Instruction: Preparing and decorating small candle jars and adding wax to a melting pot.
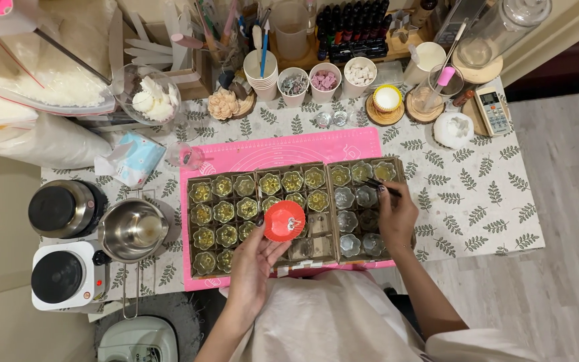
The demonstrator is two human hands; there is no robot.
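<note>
1. Tweezers [381, 186] lie pinched in the right hand [397, 216], tips pointing far-left over the right cardboard tray [397, 165].
2. Left hand [252, 268] cups a red lid [284, 220], near and left of them.

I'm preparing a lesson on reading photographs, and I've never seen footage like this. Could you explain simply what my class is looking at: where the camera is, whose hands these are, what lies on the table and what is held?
There is one picture, from a camera worn on a person's head, looking straight down. No machine is involved: both hands are that person's own.

The left hand holds a small round red dish with a few tiny pieces in it. The right hand holds a thin dark tool, perhaps tweezers, over the right-hand box.

On the leaf-patterned tablecloth lies a pink mat. On it sit two cardboard divider boxes of small flower-shaped glass cups; the left ones look yellowish, several right ones clear.

To the left are a steel pot and a hotplate. Along the back stand paper cups, dark bottles and jars.
</note>
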